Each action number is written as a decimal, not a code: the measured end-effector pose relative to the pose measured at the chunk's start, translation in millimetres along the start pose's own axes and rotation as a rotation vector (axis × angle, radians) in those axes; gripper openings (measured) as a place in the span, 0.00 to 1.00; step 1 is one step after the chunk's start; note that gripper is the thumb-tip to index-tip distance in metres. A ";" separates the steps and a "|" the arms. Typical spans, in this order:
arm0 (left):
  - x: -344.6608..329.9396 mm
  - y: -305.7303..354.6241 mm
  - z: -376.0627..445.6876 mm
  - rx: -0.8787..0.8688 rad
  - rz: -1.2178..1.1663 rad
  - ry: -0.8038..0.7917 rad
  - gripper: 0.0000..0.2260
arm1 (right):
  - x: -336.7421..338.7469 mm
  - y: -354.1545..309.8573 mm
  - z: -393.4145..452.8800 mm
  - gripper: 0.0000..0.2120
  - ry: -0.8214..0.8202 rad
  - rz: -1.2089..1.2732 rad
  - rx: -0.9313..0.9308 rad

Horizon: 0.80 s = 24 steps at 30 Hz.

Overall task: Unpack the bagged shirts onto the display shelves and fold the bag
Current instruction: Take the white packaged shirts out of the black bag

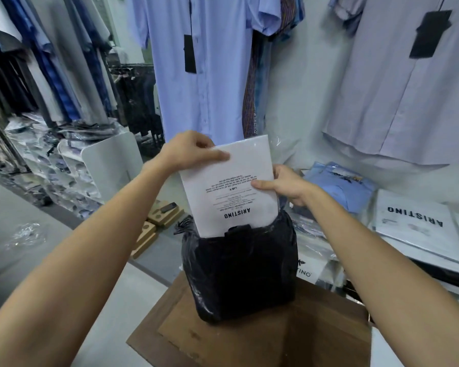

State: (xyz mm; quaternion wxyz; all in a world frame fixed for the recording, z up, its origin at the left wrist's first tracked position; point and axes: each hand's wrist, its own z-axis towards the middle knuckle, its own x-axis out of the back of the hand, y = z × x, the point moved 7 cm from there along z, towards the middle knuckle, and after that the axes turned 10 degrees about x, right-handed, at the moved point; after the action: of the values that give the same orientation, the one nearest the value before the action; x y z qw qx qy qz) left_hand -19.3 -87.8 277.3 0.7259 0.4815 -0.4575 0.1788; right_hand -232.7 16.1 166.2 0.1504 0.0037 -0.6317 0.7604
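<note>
A white packaged shirt, flat in its printed wrapper, stands about half out of the mouth of the black bag, its lower part hidden inside; it is upright and tipped slightly to the left, which suits a straight lift clear of the plastic. The left hand holds the packet's top left corner, thumb lying across the printed face and fingers curled behind, so it can pull upward. The right hand grips the right edge lower down, thumb on the front and fingers wrapped round the back, probably to steady the packet and keep it from catching on the bag's rim. The bag stands upright and bulging on a brown wooden stand, set toward its far edge, so its mouth faces up within easy reach; its fullness suggests more shirts remain inside, and folding the bag is some way off. Just beside it on the right, the display shelf already carries a flat white packet and a folded blue shirt in clear wrap, a likely place for this one. Behind, a light blue shirt and a pale grey shirt hang against the wall.
</note>
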 end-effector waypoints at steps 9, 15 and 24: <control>17.5 -22.0 28.2 0.418 -0.825 -0.024 0.32 | 39.3 -72.4 5.6 0.11 0.257 0.070 0.196; -31.7 -24.2 30.1 0.495 -0.542 -0.362 0.27 | 71.7 -98.5 10.7 0.13 0.432 0.159 0.296; -61.7 20.6 31.7 0.285 -1.033 -0.617 0.14 | 81.6 -83.9 -15.4 0.17 0.117 -0.232 0.271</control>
State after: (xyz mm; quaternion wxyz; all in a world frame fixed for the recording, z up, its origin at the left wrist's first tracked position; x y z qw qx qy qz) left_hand -81.3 -94.2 240.4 0.4816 0.7625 -0.3257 -0.2840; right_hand -288.1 62.3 259.6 0.2714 0.0525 -0.5091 0.8151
